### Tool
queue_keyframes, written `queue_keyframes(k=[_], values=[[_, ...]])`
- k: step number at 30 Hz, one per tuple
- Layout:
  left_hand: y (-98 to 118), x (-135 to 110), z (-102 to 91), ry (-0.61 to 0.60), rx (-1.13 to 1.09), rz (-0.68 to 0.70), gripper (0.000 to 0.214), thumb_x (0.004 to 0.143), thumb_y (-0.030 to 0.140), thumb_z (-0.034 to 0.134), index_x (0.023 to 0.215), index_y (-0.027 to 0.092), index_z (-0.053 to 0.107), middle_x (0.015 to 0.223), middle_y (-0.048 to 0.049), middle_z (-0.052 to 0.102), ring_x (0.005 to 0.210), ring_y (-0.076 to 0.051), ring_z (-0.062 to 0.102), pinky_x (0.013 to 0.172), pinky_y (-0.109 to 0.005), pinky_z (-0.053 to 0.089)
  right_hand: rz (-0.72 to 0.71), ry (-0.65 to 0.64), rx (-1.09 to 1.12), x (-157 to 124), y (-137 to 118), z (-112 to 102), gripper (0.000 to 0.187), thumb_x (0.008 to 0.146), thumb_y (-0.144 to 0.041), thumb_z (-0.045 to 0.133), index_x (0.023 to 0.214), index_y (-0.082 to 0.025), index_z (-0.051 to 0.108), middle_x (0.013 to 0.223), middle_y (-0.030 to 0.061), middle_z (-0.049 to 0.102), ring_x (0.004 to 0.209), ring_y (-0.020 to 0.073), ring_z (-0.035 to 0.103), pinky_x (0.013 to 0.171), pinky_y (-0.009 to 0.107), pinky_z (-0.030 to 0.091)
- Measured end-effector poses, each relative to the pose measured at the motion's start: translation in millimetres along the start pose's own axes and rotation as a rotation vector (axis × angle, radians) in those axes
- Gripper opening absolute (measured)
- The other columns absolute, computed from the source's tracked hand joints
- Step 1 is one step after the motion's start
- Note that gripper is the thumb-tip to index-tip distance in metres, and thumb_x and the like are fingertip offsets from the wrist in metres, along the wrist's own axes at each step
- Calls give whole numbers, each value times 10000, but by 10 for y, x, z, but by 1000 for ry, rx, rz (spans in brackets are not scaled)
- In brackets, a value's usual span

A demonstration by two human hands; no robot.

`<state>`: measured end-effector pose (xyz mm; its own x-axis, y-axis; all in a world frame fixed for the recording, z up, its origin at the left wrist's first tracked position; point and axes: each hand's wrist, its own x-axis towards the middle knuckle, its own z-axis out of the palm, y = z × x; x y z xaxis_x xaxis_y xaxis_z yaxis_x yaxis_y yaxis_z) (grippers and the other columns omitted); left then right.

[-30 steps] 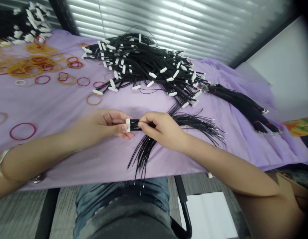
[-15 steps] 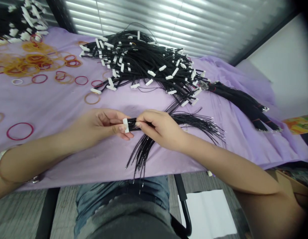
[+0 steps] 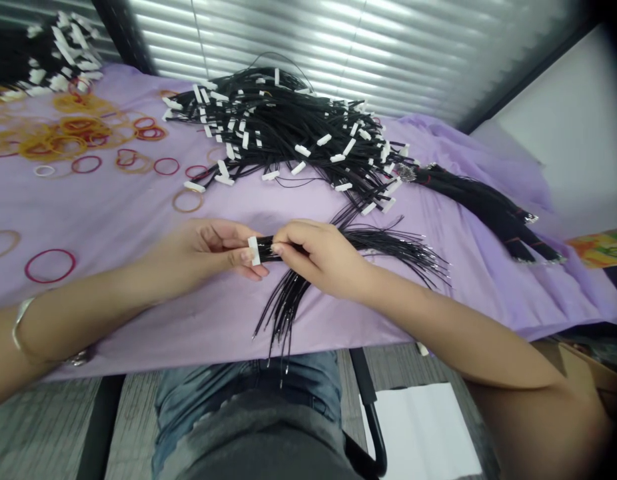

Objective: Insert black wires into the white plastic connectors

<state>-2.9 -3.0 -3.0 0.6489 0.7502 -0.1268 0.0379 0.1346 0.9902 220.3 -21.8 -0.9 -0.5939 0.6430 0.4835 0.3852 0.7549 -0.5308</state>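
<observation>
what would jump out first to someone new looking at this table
Probably the big heap of black wires, dotted with white ends, at the back of the purple cloth below the blinds. In front of it, the left hand holds a white connector and the right hand pinches wires beside it. Orange and red bands lie scattered at the picture's left.

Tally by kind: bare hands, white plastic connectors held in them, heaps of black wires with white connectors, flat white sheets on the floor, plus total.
Bare hands: 2 (left hand, right hand)
Held white plastic connector: 1
Heaps of black wires with white connectors: 2 (centre heap, far-left heap)
Flat white sheet: 1
Total: 6
</observation>
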Motion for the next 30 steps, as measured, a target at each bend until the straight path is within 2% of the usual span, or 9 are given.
queue_keyframes(k=[6,12,15,18,21,24,30], values=[[5,16,-6,56,-38,-17,306,784,369,818,980,150,733,792,-43,758,709,-125,730,679,-165,596,-65,130,-125,-9,-10,-1,192,989,-178,511,877,-94,641,842,57,573,797,121,534,740,231,451],[-23,23,-32,64,-120,-28,293,768,356,837,964,160,745,837,-39,746,726,-130,728,692,-174,601,-114,244,-139,-18,41,15,150,967,-184,572,930,-107,696,940,86,606,880,130,588,803,263,504],[-48,29,-53,47,-108,-30,255,793,336,815,970,167,743,842,-35,738,735,-134,725,708,-190,601,-134,297,-129,-11,49,-11,129,958,-177,596,989,-129,712,953,72,608,888,117,596,795,250,509],[-71,35,-66,11,-53,-5,217,842,334,765,972,162,733,793,-42,730,732,-132,710,691,-182,583,-126,278,-133,-4,39,-26,144,952,-164,613,1070,-130,688,851,28,607,819,100,588,752,221,495],[-84,32,-71,-8,-6,27,235,876,360,726,1005,164,720,773,-44,721,730,-127,691,682,-173,559,-125,228,-134,3,17,-24,92,944,-186,633,973,-104,662,782,12,589,759,100,560,728,214,478],[-91,28,-75,-14,22,29,254,894,386,706,1036,175,704,770,-32,712,736,-123,676,687,-173,543,-148,174,-189,5,-4,-23,158,973,-185,576,870,-82,638,778,36,577,752,115,544,717,220,462],[-118,30,-90,-4,69,17,267,901,387,695,1025,151,681,750,-27,693,709,-117,638,676,-181,513,-139,34,-475,-18,-12,-18,312,1042,-220,403,915,-71,646,848,89,599,781,166,549,701,264,444]])
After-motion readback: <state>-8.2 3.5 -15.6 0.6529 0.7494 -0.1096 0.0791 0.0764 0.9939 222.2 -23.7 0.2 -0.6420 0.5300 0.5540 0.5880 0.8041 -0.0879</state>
